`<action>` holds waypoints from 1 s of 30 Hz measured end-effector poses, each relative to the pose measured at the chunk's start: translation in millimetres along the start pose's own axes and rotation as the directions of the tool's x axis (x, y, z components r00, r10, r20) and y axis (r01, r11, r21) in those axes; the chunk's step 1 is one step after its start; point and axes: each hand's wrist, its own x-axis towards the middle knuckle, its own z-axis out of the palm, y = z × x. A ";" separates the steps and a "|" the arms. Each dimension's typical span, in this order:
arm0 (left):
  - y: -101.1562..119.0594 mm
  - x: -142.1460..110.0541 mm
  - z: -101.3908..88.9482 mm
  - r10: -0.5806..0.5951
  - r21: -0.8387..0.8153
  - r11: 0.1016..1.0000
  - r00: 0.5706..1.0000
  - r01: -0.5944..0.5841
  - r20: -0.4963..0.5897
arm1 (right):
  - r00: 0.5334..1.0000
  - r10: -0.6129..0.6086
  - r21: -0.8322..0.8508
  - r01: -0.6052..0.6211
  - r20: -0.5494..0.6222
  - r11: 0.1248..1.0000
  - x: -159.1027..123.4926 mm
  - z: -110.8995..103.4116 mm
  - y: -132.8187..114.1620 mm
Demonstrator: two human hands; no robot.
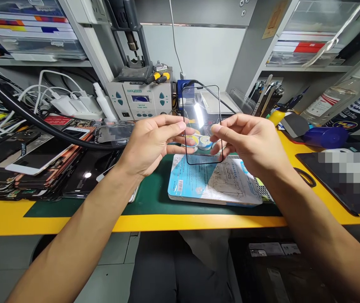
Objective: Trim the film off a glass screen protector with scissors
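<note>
A clear phone screen glass with a thin black border [202,163] is held upright in the air between my hands. My left hand [154,141] pinches its left edge between thumb and fingers. On the opposite edge, my right hand [246,139] has its thumb and fingertips closed on the border. A bright light reflection shows on the upper part of the glass, and the things behind are visible through it. Below and behind the glass lies a blue and white booklet-like package [195,181] on the green mat [154,198].
Stacked phones and screens [41,168] crowd the left, under a thick black cable [56,134]. A soldering station [142,101] stands at the back. Tools [266,94], a clear bottle [334,94] and a dark pad [318,176] are on the right.
</note>
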 end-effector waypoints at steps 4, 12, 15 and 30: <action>0.7 -0.8 1.4 0.005 0.014 1.000 1.000 -0.004 -0.013 | 0.993 -0.072 -0.211 0.051 -0.095 0.976 -0.2 -2.3 -0.3; -0.9 0.4 1.0 0.002 0.048 0.999 0.999 0.000 -0.034 | 0.994 -0.058 -0.176 0.040 -0.097 0.984 1.7 -3.7 0.0; -1.4 0.3 1.3 0.004 0.044 0.999 0.999 -0.002 -0.032 | 0.997 -0.026 -0.110 0.018 -0.071 0.994 1.7 -3.6 0.1; -2.4 -1.4 1.5 0.031 0.038 0.999 0.999 -0.030 -0.038 | 0.998 0.049 0.089 -0.046 -0.029 0.995 1.2 -4.3 -2.9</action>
